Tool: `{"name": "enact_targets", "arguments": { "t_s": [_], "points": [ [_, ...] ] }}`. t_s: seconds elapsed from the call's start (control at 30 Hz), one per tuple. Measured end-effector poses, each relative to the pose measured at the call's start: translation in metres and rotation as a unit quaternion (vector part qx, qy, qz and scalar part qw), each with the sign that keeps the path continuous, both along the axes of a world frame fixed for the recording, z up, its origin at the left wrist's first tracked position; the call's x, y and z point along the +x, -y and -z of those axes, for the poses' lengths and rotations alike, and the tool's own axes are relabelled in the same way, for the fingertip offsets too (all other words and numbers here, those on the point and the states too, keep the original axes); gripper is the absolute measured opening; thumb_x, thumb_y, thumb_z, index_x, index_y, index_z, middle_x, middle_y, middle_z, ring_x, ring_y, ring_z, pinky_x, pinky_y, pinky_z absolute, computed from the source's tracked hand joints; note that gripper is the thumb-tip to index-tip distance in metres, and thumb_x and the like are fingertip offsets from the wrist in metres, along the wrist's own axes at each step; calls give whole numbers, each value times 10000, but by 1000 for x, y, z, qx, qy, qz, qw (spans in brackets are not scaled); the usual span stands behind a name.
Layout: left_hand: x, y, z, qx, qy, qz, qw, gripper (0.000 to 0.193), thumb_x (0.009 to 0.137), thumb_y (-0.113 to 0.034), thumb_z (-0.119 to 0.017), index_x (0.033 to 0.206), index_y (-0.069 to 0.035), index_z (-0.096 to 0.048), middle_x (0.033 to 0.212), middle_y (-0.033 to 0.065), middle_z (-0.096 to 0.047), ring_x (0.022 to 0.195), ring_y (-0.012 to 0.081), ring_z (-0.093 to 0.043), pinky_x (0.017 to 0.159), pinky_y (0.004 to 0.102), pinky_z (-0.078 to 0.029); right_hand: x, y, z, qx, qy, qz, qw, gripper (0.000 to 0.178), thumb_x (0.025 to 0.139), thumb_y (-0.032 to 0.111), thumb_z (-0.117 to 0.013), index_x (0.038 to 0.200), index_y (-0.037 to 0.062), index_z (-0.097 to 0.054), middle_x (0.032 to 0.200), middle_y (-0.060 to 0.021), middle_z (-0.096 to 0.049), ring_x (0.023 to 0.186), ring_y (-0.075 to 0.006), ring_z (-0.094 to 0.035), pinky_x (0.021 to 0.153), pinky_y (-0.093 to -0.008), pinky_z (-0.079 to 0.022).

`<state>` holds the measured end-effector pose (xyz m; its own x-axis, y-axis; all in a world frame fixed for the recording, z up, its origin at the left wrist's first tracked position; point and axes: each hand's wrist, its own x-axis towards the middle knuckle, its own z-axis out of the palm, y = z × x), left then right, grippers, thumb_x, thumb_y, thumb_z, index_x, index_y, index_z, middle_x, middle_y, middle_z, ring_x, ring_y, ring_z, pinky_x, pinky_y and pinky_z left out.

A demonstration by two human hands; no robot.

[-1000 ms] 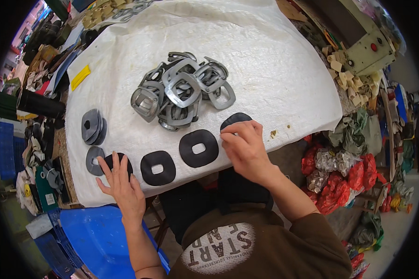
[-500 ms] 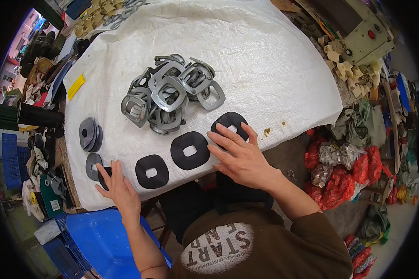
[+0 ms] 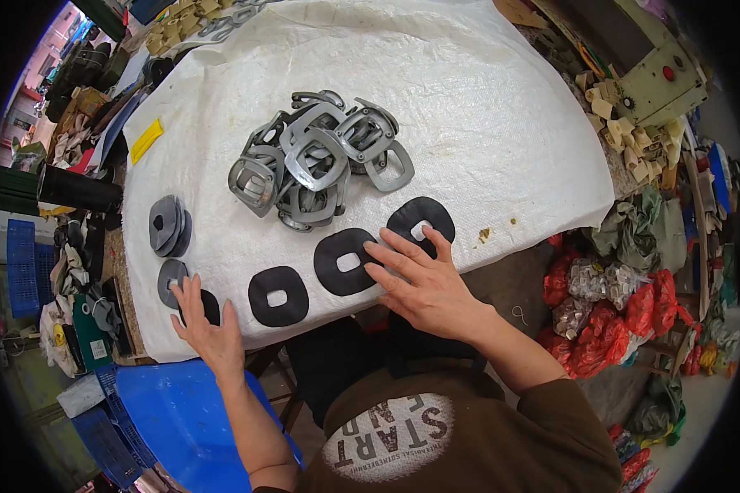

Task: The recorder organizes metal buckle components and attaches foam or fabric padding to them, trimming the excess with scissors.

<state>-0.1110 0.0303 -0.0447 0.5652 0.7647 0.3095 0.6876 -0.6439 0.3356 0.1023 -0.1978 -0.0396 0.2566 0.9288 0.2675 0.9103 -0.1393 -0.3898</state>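
My left hand (image 3: pixel 209 333) is open at the table's left front edge. Its fingertips reach the lower edge of a grey pad (image 3: pixel 165 287) with a hole. Between its fingers and thumb shows part of a black pad (image 3: pixel 211 306). To the right lie three more black rounded-square pads with central holes: one near the left hand (image 3: pixel 259 300), a middle one (image 3: pixel 329 263) and a right one (image 3: pixel 436 215). My right hand (image 3: pixel 426 292) is open, fingers spread, over the edges of the middle and right pads. Whether the fingertips press on them I cannot tell.
Grey metal frames (image 3: pixel 319 156) lie heaped mid-table on the white sheet (image 3: pixel 485 107). A stack of grey pads (image 3: pixel 166 222) and a yellow strip (image 3: pixel 146 141) are at left. A blue tub (image 3: pixel 181 419) stands below; red bags (image 3: pixel 600 324) are at right.
The whole view has shifted slightly. Against the pads, both hands have moved a little left. My left fingers now meet the grey pad, and more of the black pad beside them shows.
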Motion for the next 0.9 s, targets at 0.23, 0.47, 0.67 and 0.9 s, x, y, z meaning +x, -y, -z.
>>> {"name": "enact_targets", "arguments": {
  "t_s": [0.23, 0.47, 0.67, 0.9],
  "points": [
    [0, 3, -9, 28, 5, -2, 1000, 486, 758, -53, -550, 1243, -59, -504, 1351, 126, -440, 1312, 289, -322, 1061, 495, -159, 0, -3, -1, -1, -8, -6, 1000, 458, 743, 209, -677, 1158, 99, -518, 1312, -68, -454, 1272, -241, -376, 1023, -511, -177],
    [-11, -9, 5, 25, 74, -13, 997, 387, 793, 88, -451, 1143, -24, -572, 1240, 149, -532, 1156, 308, -495, 947, 330, -387, -2, -8, -1, 16, -4, -12, 1000, 436, 740, 216, -677, 1131, 90, -531, 1278, -76, -480, 1256, -240, -392, 1005, -514, -204],
    [3, -6, -4, 152, -37, -66, 986, 451, 712, 61, -576, 1125, -118, -593, 1364, 110, -399, 1327, 312, -269, 1026, 459, -195, -2, -4, -8, -8, -19, 0, 1000, 400, 742, 177, -674, 1110, 92, -543, 1316, -66, -451, 1263, -237, -381, 1028, -493, -175],
    [-5, -5, -5, 125, 43, -2, 991, 294, 699, 96, -526, 943, -56, -586, 1146, 127, -466, 1188, 331, -380, 987, 445, -241, -4, -8, -8, -12, -26, 1, 1000, 395, 742, 157, -677, 1106, 93, -537, 1320, -69, -452, 1262, -248, -385, 1033, -493, -177]
  ]
}}
